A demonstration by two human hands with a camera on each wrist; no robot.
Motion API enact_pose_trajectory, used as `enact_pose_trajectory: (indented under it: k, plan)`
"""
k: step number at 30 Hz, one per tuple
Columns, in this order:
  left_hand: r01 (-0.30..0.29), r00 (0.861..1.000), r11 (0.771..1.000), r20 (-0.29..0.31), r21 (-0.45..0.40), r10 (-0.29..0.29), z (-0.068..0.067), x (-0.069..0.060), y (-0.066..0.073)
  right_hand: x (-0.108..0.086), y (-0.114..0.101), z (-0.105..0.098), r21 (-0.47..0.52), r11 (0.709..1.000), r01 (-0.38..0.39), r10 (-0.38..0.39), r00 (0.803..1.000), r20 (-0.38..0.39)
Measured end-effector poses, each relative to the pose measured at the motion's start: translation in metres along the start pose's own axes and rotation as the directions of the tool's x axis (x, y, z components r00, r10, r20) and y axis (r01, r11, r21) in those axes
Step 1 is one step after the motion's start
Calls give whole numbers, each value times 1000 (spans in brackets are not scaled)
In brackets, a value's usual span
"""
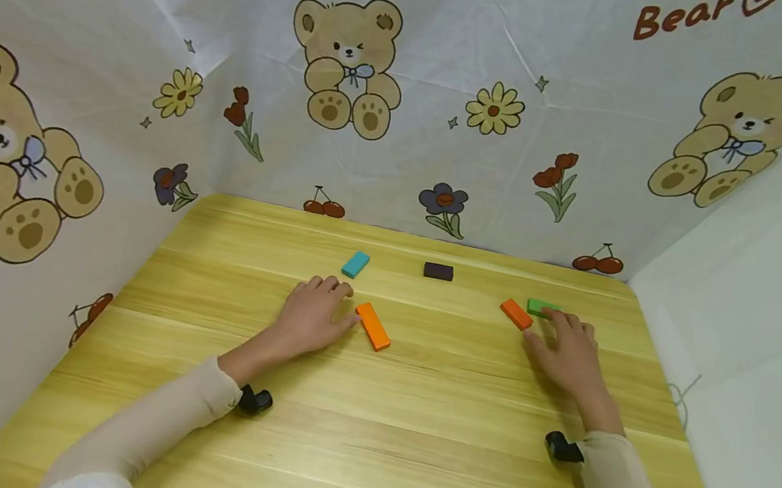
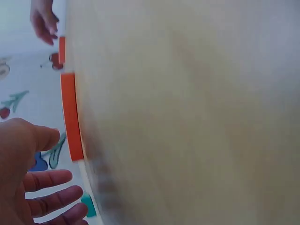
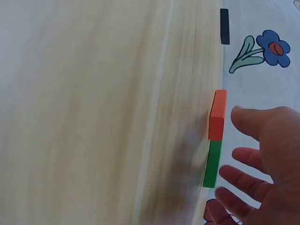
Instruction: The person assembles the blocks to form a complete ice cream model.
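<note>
My left hand (image 1: pixel 312 315) is just left of a long orange block (image 1: pixel 373 326), its thumb tip close to the block's edge. In the left wrist view its fingers (image 2: pixel 49 180) are spread and hold nothing. A small teal block (image 1: pixel 355 264) lies just beyond those fingers. On the other side, my right hand (image 1: pixel 567 355) hovers by a red-orange block (image 1: pixel 516 314) and a green block (image 1: pixel 539 307), its fingertips partly covering the green one. Nothing is gripped there, and the right wrist view shows loosely bent fingers (image 3: pixel 246 180). Whether a fingertip touches either block, I cannot tell.
A dark block (image 1: pixel 438 271) lies near the back of the wooden table (image 1: pixel 388 463). White cloth (image 1: pixel 434 56) printed with bears and flowers rises behind and on both sides. Black wrist pieces (image 1: pixel 255 401) stick out beside both sleeves.
</note>
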State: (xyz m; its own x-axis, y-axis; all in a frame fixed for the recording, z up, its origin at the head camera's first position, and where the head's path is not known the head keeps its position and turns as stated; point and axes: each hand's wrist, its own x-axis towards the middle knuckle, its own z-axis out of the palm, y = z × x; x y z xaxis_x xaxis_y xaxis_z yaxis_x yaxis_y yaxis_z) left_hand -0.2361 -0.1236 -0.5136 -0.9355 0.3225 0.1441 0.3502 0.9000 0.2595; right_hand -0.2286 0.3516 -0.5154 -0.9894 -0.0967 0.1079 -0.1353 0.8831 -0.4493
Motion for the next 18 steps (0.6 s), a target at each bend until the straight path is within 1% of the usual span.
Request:
enact_pose_trajectory:
  k: [3,7,11,18]
  plan:
    - [-18,1000,1000,-5,15,18,3,-8,13,5,-4,3,80,997,-3,4,1000,-7]
    - [-35,999,999,-26,38,36,5,-14,26,10,-5,6,142,989,-46,48,999,-9]
    - [-50,998,997,-37,53,53,7,-15,33,14,-4,10,141,988,-65,70,997,-33]
    - [-66,998,994,-7,88,67,10,-13,35,17,-4,13,119,991,-56,63,996,-56]
